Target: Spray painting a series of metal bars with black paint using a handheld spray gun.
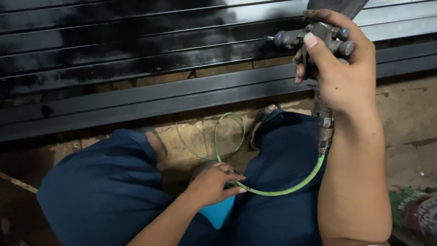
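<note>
Pinched between thumb and fingers, the green air hose [277,191] passes through the grip of the left hand [213,183] at lower centre of the frame, the hand closed lightly on it just above a bright blue seat [217,213]. Left of that hand, a knee in dark blue trousers [104,182] fills the lower left; above it run long black-painted metal bars [136,59], lying side by side across the whole upper frame, wet and glossy at the upper left, greyer toward the right. From the left hand the hose loops up over the bare concrete floor [409,118] between the two knees, near a sandalled foot [261,123], and also sweeps right and upward to the base of the spray gun [318,41]. That gun sits at upper right, upright, nozzle pointing left at the bars and just short of them. The right hand [339,68] is wrapped firmly round its handle, forefinger across the trigger, forearm rising steeply from the lower right edge. A crumpled printed sack [414,212] lies at far lower right
</note>
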